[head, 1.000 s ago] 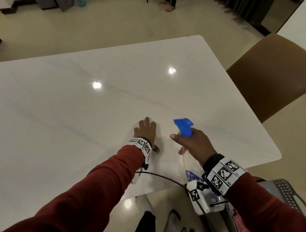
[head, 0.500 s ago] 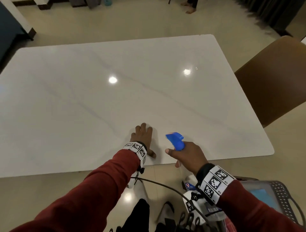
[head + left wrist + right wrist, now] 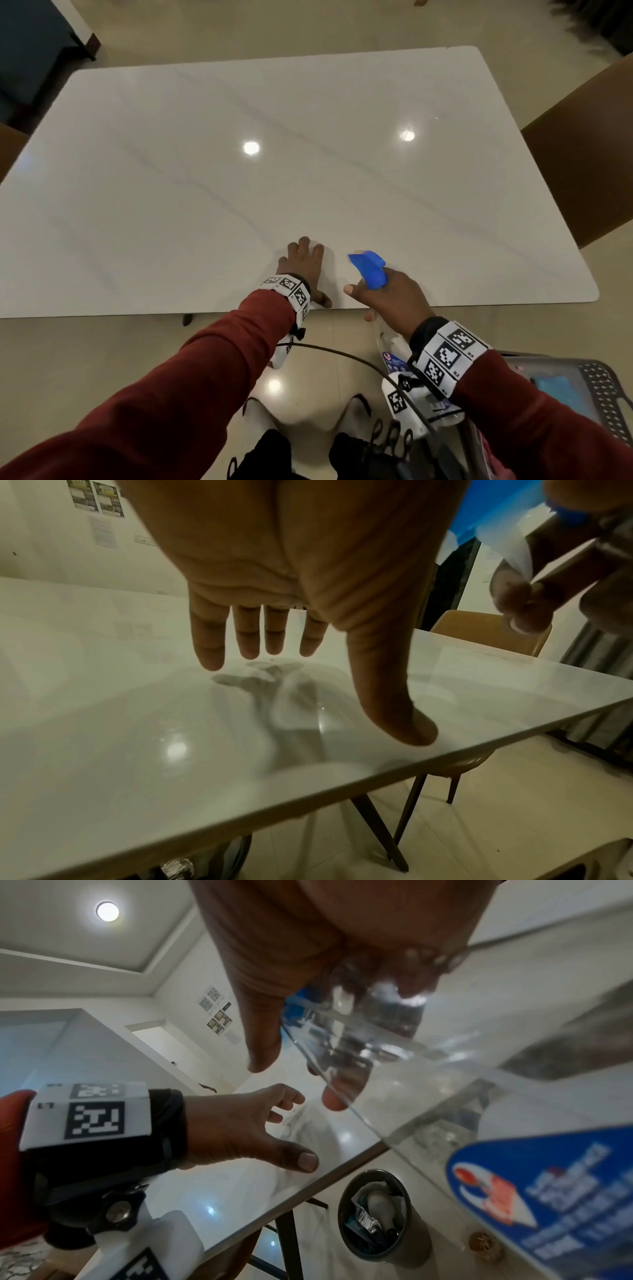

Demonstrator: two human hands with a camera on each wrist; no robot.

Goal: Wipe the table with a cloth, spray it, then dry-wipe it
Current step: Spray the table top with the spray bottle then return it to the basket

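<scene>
Head view: lower centre of the frame, both hands at the counter's (image 3: 205,205) near edge.
Left hand (image 3: 303,269): flat, fingers spread, apparently pinning a pale cloth (image 3: 291,693); hard to tell.
Right hand (image 3: 394,301): grips the sprayer (image 3: 368,269), nozzle aimed across the counter, ready to spray.

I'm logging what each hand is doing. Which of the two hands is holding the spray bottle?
The right hand grips the spray bottle by its neck, under the blue head. The left hand lies spread on the table.
</scene>
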